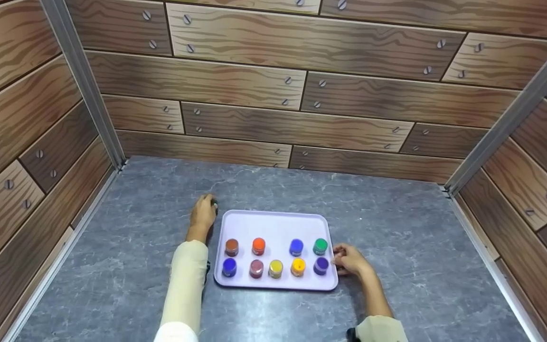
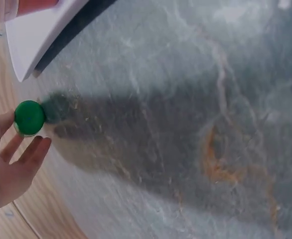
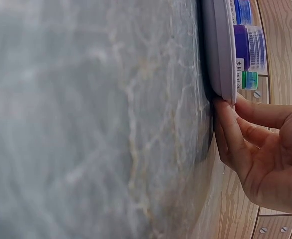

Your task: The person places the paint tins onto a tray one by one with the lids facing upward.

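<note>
My left hand is past the tray's far left corner, close over the table. In the left wrist view its thumb and fingers pinch a small paint jar with a green lid. My right hand is at the right edge of the pale lilac tray, and the right wrist view has its thumb over the rim and fingers beneath it. On the tray stand two rows of small paint jars, among them a purple jar and a green jar nearest the right hand, and a brown jar at the left.
Grey marbled tabletop surrounds the tray. Wood-patterned panels enclose the table at the back and both sides, with metal posts at the corners. The tray's back half shows its bare surface behind the jars.
</note>
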Available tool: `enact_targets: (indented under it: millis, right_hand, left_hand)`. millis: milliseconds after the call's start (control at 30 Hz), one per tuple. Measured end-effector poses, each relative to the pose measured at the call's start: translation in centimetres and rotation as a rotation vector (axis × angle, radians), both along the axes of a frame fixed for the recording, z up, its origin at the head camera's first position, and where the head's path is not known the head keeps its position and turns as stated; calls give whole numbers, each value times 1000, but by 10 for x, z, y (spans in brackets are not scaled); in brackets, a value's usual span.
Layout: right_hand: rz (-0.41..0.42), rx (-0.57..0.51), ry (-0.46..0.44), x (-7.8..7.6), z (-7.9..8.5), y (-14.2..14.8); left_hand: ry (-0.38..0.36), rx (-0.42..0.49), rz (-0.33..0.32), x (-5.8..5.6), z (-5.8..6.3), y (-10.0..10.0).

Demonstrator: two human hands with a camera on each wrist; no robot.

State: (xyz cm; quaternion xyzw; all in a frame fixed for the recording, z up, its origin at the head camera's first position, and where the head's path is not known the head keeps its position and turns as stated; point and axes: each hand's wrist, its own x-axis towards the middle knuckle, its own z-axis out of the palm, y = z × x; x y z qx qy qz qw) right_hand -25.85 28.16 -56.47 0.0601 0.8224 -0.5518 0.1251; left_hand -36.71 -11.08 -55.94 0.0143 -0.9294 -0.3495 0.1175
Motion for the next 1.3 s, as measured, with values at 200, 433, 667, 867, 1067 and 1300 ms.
enact_targets:
  millis: [200,433,667,867,1067,1300]
  right_hand:
    - [-13,-1,-5,-2,2,0]
    - [-11,3,-2,0,2,-1]
    - [-11,-8,-3,0,2,-2]
    - [-5,0,0,0,0,-2]
    - [7,0,8,3,3,-2]
    - [95,-88,64,-26,-49,28]
  left_hand:
    - [97,173,97,-23,-32,-5]
    - [-42,253,287,-62,-83,-17]
    - [-173,247,293,-34,-49,-12]
    - [-155,203,341,-59,-87,-19]
    - [-264,293,340,-23,-32,-13]
    - [-215,279,323,-31,-42,-18]
